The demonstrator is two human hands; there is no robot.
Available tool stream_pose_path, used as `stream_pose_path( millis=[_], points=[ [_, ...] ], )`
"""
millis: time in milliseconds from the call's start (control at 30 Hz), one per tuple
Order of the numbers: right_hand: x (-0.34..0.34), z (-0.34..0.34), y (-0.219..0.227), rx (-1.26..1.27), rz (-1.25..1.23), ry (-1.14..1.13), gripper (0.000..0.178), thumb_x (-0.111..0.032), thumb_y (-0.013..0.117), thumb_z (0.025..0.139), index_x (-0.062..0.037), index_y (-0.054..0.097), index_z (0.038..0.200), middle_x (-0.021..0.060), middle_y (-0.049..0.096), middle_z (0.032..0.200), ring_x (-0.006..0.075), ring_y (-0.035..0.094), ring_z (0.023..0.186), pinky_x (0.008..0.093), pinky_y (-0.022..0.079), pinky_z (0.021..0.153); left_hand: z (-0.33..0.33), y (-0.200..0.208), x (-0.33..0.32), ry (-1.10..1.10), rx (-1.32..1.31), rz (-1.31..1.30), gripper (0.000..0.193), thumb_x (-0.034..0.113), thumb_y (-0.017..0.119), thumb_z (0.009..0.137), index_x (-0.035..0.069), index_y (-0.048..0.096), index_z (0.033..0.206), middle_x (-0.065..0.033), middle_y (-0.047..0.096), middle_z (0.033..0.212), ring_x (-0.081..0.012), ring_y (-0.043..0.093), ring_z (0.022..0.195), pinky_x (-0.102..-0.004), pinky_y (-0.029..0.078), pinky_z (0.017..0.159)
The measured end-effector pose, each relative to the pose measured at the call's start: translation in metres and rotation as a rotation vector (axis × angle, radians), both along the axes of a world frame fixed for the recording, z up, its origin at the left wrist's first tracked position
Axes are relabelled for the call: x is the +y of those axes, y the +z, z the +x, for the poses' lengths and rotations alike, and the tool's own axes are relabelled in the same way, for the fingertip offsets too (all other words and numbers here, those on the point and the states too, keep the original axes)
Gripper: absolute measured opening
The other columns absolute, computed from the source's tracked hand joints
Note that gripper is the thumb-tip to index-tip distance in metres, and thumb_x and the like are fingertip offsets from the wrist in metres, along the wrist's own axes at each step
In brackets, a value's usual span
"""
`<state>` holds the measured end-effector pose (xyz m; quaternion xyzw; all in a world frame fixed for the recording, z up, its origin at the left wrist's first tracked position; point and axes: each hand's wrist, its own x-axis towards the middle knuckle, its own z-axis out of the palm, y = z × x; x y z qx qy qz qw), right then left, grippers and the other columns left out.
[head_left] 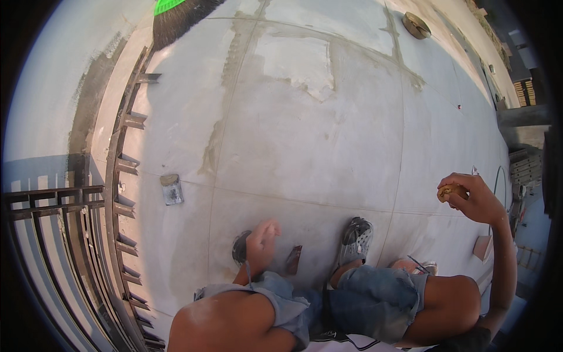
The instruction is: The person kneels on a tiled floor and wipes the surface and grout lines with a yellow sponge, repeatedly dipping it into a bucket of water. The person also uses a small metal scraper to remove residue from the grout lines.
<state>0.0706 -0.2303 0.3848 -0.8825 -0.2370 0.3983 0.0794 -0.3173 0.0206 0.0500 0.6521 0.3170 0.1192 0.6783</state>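
Right hand (472, 198) raised at the right, fingers curled closed around a small brownish-yellow lump (450, 190); what it is cannot be told. Left hand (261, 243) hangs low above the left knee, fingers loosely together, holding nothing visible. Grey clog (356, 239) on a grey concrete slab (305, 146). Small grey rectangular block (172, 189) lies well left, near the metal railing (120, 193). Green-headed broom (176, 17) at top.
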Motion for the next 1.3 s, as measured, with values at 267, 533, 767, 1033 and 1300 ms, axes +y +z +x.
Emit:
stream_pose_path(
  millis=[267, 533, 767, 1033, 1300],
  points=[
    [0.073, -0.067, -0.061, -0.041, 0.153, 0.753, 0.023, -0.025, 0.066, 0.107, -0.0140, 0.071, 0.127, 0.0110, 0.072, 0.113, 0.0306, 0.076, 0.090, 0.0436, 0.064, 0.069, -0.118, 0.002, -0.014, 0.830, 0.174, 0.031, 0.025, 0.020, 0.059, 0.112, -0.002, 0.068, 0.120, -0.0128, 0.076, 0.097, -0.0190, 0.072, 0.081, -0.0334, 0.055, 0.070],
    [0.068, -0.076, -0.084, 0.089, 0.114, 0.809, 0.025, -0.032, 0.062, 0.110, -0.0165, 0.069, 0.128, 0.0103, 0.071, 0.113, 0.0292, 0.076, 0.094, 0.0432, 0.065, 0.068, -0.101, -0.020, -0.056, 0.719, 0.437, -0.181, 0.025, 0.020, 0.059, 0.113, -0.002, 0.068, 0.120, -0.0122, 0.075, 0.095, -0.0187, 0.072, 0.080, -0.0333, 0.055, 0.069],
    [0.061, -0.071, -0.094, 0.114, 0.167, 0.800, 0.026, -0.032, 0.062, 0.110, -0.0163, 0.067, 0.130, 0.0110, 0.069, 0.112, 0.0306, 0.076, 0.094, 0.0450, 0.064, 0.070, -0.084, -0.024, -0.055, 0.611, 0.447, -0.206, 0.025, 0.021, 0.058, 0.113, -0.002, 0.068, 0.119, -0.0116, 0.075, 0.094, -0.0185, 0.071, 0.078, -0.0332, 0.055, 0.068],
    [0.058, -0.069, -0.102, 0.172, 0.106, 0.852, 0.028, -0.031, 0.061, 0.110, -0.0145, 0.064, 0.132, 0.0123, 0.070, 0.115, 0.0325, 0.076, 0.098, 0.0448, 0.066, 0.071, -0.081, -0.025, -0.046, 0.519, 0.479, -0.208, 0.026, 0.021, 0.058, 0.113, -0.002, 0.068, 0.119, -0.0110, 0.075, 0.092, -0.0182, 0.071, 0.077, -0.0331, 0.055, 0.067],
    [0.066, -0.072, -0.097, 0.188, 0.057, 0.877, 0.022, -0.024, 0.055, 0.111, -0.0082, 0.063, 0.123, 0.0162, 0.066, 0.108, 0.0361, 0.074, 0.100, 0.0470, 0.064, 0.075, -0.100, -0.019, -0.053, 0.476, 0.498, -0.198, 0.026, 0.022, 0.058, 0.113, -0.001, 0.069, 0.119, -0.0104, 0.075, 0.091, -0.0180, 0.070, 0.075, -0.0331, 0.055, 0.067]
  ],
)
